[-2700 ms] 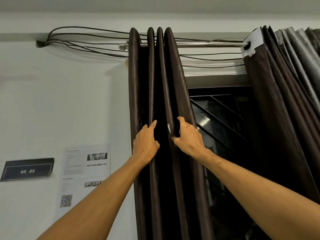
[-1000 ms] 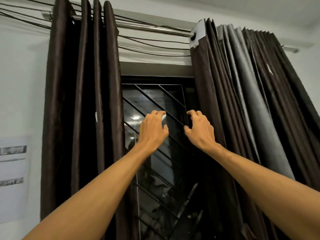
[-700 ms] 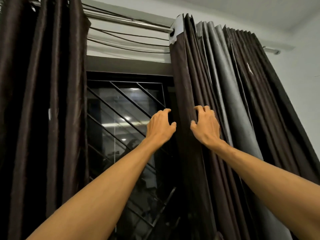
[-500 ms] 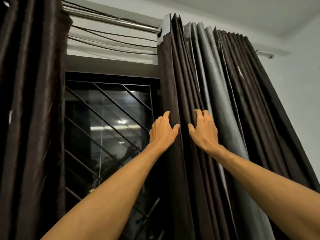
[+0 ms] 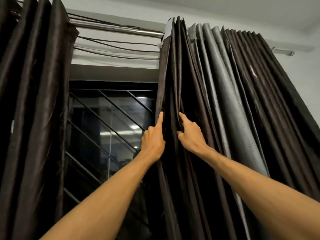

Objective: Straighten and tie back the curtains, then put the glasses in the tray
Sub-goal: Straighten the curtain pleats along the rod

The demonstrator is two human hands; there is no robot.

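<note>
At the far left of the frame the left curtain point(image 5: 34, 101) was seen hanging in gathered dark-brown pleats. A small pale tag point(image 5: 12, 126) was fixed to it at mid-height, and nothing could be read on it. Across the upper middle, the rod point(image 5: 117, 30) and the cables point(image 5: 117, 49) slung beneath it were exposed. Below them the window point(image 5: 110, 127) with its slanted bars was uncovered.

At the centre the left hand point(image 5: 153, 141) was raised to the leading edge of the right curtain point(image 5: 259, 135). Its forefinger was laid straight up along that edge. The other fingers were hidden behind the cloth, so it could not be told whether the edge was gripped or only touched. Just beside it, one pleat further right and at the same height, the right hand point(image 5: 192, 135) was held against the folds. A pleat was pinched between its thumb and forefinger, and the remaining fingers were tucked into the cloth.

The right curtain filled the frame from centre to right edge. Its pleats were uneven, and a grey lining point(image 5: 230, 101) was turned outward. The folds ran lengthwise from rod to floor, passing directly above and below the fingers. The unsorted cloth lay to the right of both hands, so the right hand was judged the nearer to it.

The white patch point(image 5: 168, 29) at the curtain's top bore no legible writing. No tie-back, glasses or tray were in view.
</note>
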